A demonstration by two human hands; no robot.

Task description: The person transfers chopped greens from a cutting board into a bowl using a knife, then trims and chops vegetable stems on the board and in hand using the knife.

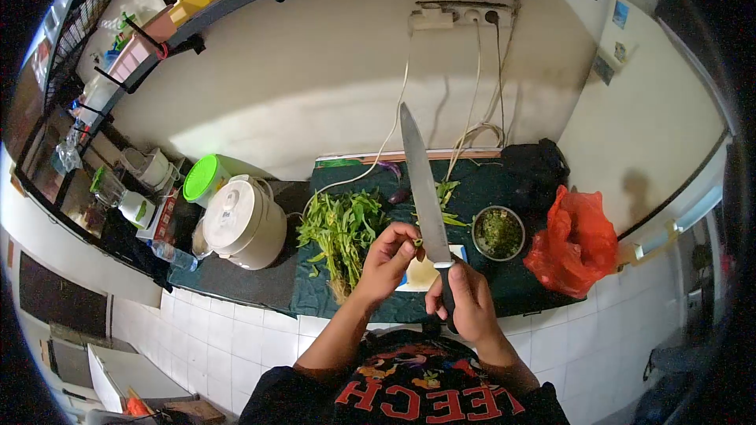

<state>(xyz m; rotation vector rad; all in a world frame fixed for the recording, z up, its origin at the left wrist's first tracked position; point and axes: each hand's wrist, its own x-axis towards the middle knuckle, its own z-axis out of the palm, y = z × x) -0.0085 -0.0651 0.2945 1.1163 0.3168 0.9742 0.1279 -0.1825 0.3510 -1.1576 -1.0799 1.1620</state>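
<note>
My right hand [465,299] grips a large kitchen knife [426,189] by its black handle, the long blade pointing up and away from me. Close to the blade's lower edge, my left hand [387,261] pinches a small green vegetable piece [417,242] between thumb and fingers. Below both hands lies a pale cutting board [421,277] with a blue edge, partly hidden by them. A bunch of leafy greens [345,228] rests left of my left hand. To the right of the knife stands a round metal bowl [474,234] holding chopped greens [499,233].
A dark green cloth [315,299] covers the counter. On it are a purple eggplant [399,195], loose leaves [447,203], a red plastic bag [573,244] and a black bag [535,167]. Leftward stand a white rice cooker [256,228] and a green-lidded container [203,179]. Cables [478,79] hang behind.
</note>
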